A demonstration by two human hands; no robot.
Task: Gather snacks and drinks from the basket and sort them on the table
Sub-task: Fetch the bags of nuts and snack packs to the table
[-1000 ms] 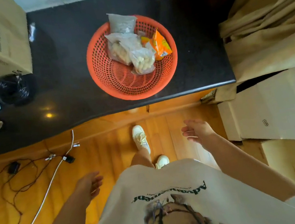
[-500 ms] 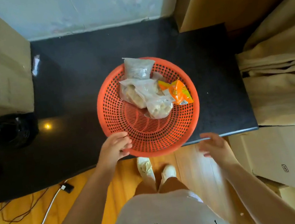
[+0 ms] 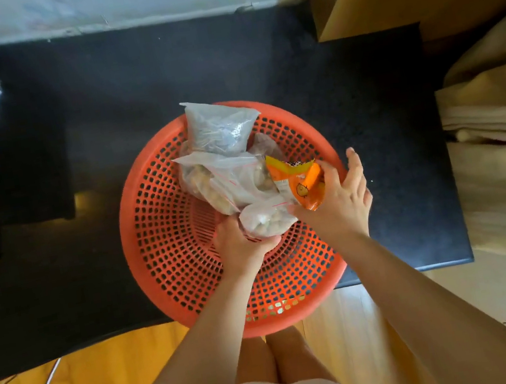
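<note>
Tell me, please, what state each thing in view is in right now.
Orange basket: on the black table, overhanging its near edge.
Orange snack packet: held by right hand.
Nearest clear bag: gripped by left hand.
Other clear bags: sealed, piled in the basket.

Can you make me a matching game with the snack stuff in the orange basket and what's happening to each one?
Things:
1. orange snack packet
2. clear bag of nuts
3. grey bag
4. basket

States:
A. lies at the far rim, untouched
B. held by the left hand
C. sits on the black table, its near edge sticking out over the floor
D. held by the right hand

Pairs: 1-D, 2-B, 3-A, 4-C
</note>
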